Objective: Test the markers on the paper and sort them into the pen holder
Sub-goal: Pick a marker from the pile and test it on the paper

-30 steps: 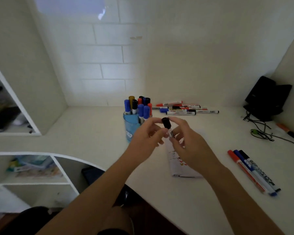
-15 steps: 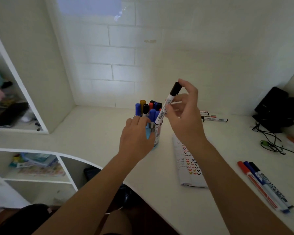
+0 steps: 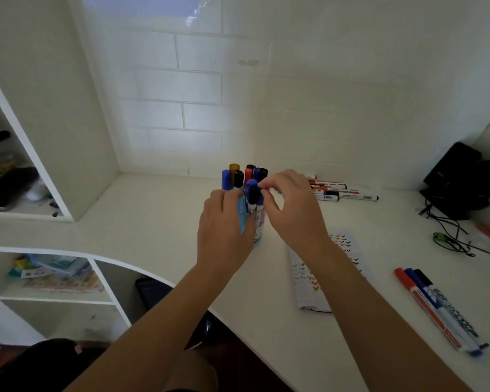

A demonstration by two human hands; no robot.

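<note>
Pen holder (image 3: 259, 222) well stocked, gripped by left hand (image 3: 224, 230); right hand (image 3: 292, 210) curled at caps (image 3: 251, 183), grip unclear; far markers (image 3: 340, 192) apparently unsorted.

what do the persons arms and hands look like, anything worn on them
No sleeves show: both arms are bare right to the frame's lower edge. The left hand and the right hand wear no gloves, and no watch, band or ring shows on the sides in view.
</note>
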